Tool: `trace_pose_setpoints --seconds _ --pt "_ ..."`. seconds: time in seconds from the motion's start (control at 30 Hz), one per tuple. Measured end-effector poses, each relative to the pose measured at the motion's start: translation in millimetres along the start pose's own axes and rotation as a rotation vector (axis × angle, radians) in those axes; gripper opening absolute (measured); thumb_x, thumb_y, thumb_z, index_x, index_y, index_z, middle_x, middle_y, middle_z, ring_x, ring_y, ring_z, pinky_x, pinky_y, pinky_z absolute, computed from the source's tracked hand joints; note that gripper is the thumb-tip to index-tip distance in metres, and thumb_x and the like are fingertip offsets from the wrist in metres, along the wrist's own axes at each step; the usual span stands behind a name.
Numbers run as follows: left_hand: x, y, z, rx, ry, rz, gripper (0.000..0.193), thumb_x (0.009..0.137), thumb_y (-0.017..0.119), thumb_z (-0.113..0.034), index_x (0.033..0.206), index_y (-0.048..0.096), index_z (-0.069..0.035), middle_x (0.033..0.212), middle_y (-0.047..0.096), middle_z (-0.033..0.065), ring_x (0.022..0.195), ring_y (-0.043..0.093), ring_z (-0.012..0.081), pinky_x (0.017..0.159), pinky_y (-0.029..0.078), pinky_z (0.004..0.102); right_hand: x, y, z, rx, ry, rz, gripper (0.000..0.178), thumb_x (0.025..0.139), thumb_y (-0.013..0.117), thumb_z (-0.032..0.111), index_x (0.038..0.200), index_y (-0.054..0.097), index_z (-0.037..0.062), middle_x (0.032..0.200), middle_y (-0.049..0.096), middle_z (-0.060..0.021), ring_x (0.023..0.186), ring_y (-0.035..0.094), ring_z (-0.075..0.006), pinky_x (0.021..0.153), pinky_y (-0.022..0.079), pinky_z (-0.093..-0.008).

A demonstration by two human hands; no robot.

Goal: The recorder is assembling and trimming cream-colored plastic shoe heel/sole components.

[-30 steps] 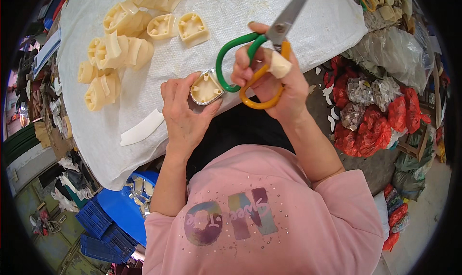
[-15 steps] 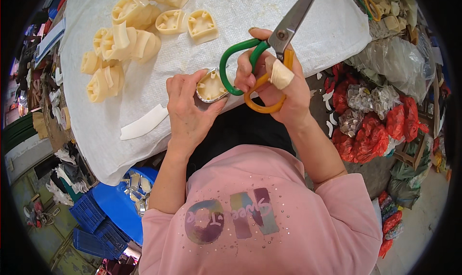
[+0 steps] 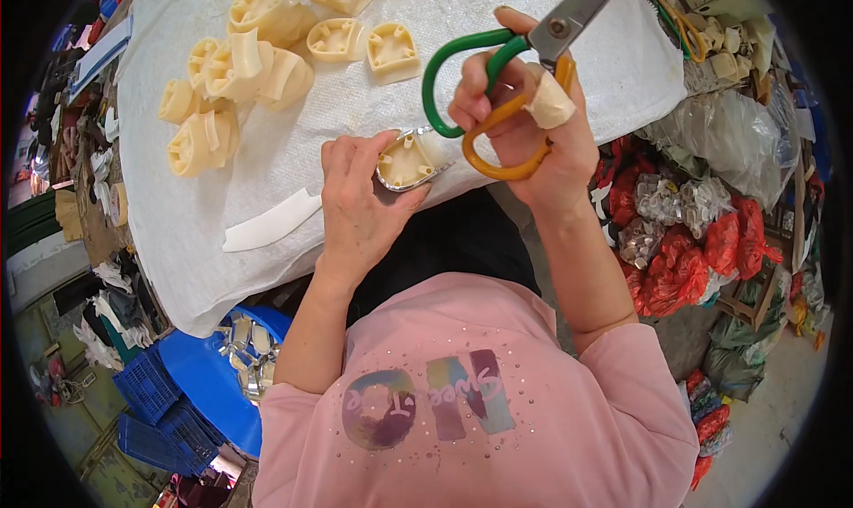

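Between the thumb and fingers of my left hand (image 3: 360, 210) is a cream plastic block (image 3: 407, 161) with a hollow, ribbed top. A shiny silver strip (image 3: 404, 187) curves around it, and its loose end sticks out past the block on the right. My right hand (image 3: 555, 152) has its fingers through and around the handles of a pair of scissors (image 3: 557, 30), one loop green and one orange. The blades point up and right, away from the block. Beige tape wraps a digit of this hand. A curved white strip (image 3: 274, 225) lies beside my left wrist.
Several cream blocks (image 3: 222, 72) are piled on the white woven sheet (image 3: 346, 108) at the far left. A blue tub (image 3: 209, 384) with silvery pieces stands below left, near blue crates (image 3: 151, 388). Red plastic bags (image 3: 680, 272) and clear bags sit at the right.
The scissors and my right hand have shifted up and right, away from the block. The silver strip's end now stands out from the block's right side. My left hand keeps its hold.
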State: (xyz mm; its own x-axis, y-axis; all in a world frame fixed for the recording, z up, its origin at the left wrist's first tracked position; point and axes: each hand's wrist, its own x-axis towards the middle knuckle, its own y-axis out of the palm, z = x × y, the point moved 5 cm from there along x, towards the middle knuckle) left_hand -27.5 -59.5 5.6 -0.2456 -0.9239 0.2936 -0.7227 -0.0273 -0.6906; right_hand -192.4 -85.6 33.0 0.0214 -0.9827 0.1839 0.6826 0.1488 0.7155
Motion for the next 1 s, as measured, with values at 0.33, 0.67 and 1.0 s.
trace_pose_setpoints --seconds 0.33,0.67,1.0 --pt "5 3 4 -0.015 0.016 -0.001 0.056 0.054 0.079 -0.004 0.106 0.057 -0.002 0.092 0.051 0.0131 0.088 0.047 0.0323 0.078 0.042 0.0402 10 7 -10 -0.110 -0.052 0.017 0.046 0.092 0.047 0.020 0.133 0.035 0.0044 0.085 0.049 -0.0115 0.073 0.048 -0.0177 0.068 0.042 -0.0370" --pt "-3 0 8 -0.074 0.082 -0.075 0.058 0.055 0.077 -0.009 0.108 0.054 -0.003 0.096 0.050 0.0166 0.093 0.047 0.0364 0.084 0.041 0.0432 -3 -28 3 -0.406 0.037 -0.269 0.057 0.084 0.062 0.019 0.134 0.038 0.0030 0.089 0.054 -0.0045 0.076 0.054 -0.0129 0.067 0.046 -0.0264" --pt "-18 -15 0 -0.286 0.046 -0.151 0.056 0.058 0.080 -0.010 0.107 0.054 -0.004 0.101 0.051 0.0138 0.098 0.049 0.0324 0.087 0.043 0.0391 37 -100 72 -1.482 -0.134 -0.283 0.054 0.084 0.057 0.010 0.136 0.041 0.0044 0.113 0.047 -0.0114 0.102 0.048 -0.0199 0.089 0.040 -0.0298"
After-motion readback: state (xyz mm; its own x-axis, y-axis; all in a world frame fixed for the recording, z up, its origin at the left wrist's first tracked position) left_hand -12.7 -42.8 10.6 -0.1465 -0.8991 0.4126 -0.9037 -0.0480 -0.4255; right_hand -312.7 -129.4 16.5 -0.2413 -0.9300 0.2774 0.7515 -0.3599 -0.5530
